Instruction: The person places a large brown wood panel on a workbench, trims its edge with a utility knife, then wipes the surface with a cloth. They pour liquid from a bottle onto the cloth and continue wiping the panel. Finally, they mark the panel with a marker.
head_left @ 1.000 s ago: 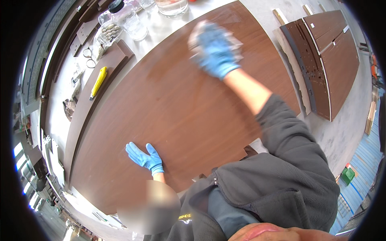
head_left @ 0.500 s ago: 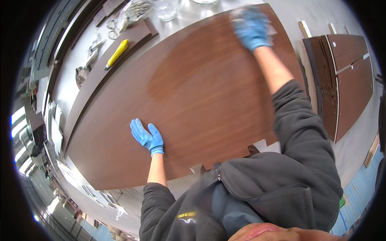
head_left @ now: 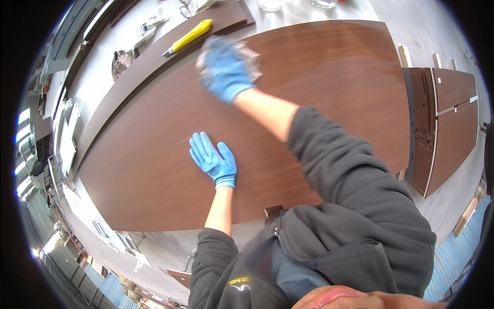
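A large dark-brown wooden panel (head_left: 149, 170) lies flat in front of me. My left hand (head_left: 213, 160), in a blue glove, rests on it with the fingers stretched out and holds nothing. Toward the panel's far edge, my right hand (head_left: 226, 69), gloved in the same blue, presses a crumpled pale cloth (head_left: 250, 61) on the surface. Motion smears that hand, and its palm side is hidden. Just beyond it, a yellow utility knife (head_left: 189, 37) lies on a narrow brown board (head_left: 116, 98).
Glass containers (head_left: 270, 5) stand at the far edge beside a pair of scissors (head_left: 185, 9). A crumpled brown bag (head_left: 122, 63) lies at the far left. More brown panels (head_left: 453, 118) rest on the right, with light wooden strips (head_left: 405, 56) near them.
My right hand has swept the cloth from the panel's far right corner leftward, near the knife. My left hand stays flat on the panel. The whole view has shifted somewhat.
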